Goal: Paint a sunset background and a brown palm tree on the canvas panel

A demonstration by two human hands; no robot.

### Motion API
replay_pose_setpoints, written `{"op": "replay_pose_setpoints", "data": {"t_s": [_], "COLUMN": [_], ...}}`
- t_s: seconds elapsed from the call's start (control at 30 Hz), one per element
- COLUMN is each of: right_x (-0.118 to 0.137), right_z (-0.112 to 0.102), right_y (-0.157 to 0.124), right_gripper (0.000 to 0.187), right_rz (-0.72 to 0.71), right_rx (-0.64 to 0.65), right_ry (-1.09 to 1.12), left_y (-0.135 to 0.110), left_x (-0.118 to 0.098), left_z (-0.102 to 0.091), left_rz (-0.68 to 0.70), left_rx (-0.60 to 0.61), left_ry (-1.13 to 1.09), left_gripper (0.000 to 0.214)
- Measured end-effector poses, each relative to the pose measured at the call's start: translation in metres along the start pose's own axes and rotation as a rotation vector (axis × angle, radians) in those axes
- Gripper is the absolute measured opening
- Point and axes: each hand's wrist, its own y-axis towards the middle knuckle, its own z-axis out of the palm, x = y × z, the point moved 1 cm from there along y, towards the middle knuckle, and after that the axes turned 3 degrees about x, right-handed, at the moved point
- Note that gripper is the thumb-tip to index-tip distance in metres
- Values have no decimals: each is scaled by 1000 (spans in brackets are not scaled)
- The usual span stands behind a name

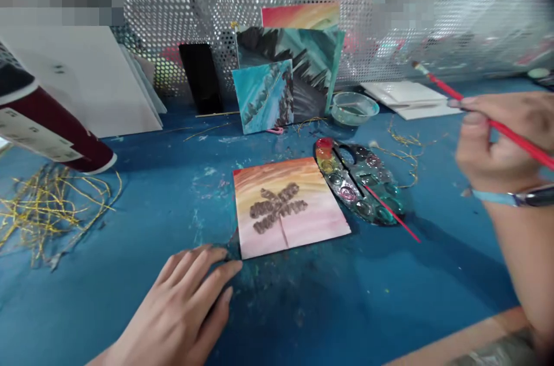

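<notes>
Left hand point(186, 302): lay relaxed, released, beside the painting point(298, 213).
Right hand point(504, 141): was grasping a red brush point(445, 88) above the surface point(151, 198).

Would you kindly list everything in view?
painted card: one, orange-to-pink, centre
palette: one, dark, right of card
stick: one, red, across palette
bowl: one, clear, behind palette
paintings: three, multicoloured, propped behind
phone: one, black, back
boards: several, white, back left
panels: several, white, back right
cup: one, maroon, left
thread: uncounted, gold, left and right
table: one, blue, underneath
mesh: one, silver, behind
paintbrush: one, red, upper right
wristband: one, blue, right wrist
left hand: one, near card
right hand: one, holding paintbrush
</notes>
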Motion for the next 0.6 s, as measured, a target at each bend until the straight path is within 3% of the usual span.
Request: {"op": "replay_pose_setpoints", "data": {"t_s": [0.2, 0.33, 0.47, 0.53, 0.6], "right_x": [20, 22, 23, 29, 41], "right_z": [41, 46, 30, 19, 8], "right_y": [-12, -7, 9, 17, 24], "right_gripper": [45, 55, 56, 54, 58], "right_rz": [201, 325, 392, 400, 389], "right_rx": [105, -78, -226, -142, 59], "right_ry": [429, 696, 831, 896, 976], "left_y": [1, -11, -33, -43, -50], "left_x": [-1, 2, 10, 15, 19], "left_z": [-1, 4, 16, 21, 26], "left_rz": [40, 77, 36, 48, 53], "left_rx": [51, 93, 195, 232, 226], "left_ry": [143, 151, 123, 119, 104], "left_gripper": [38, 43, 53, 60, 64]}}
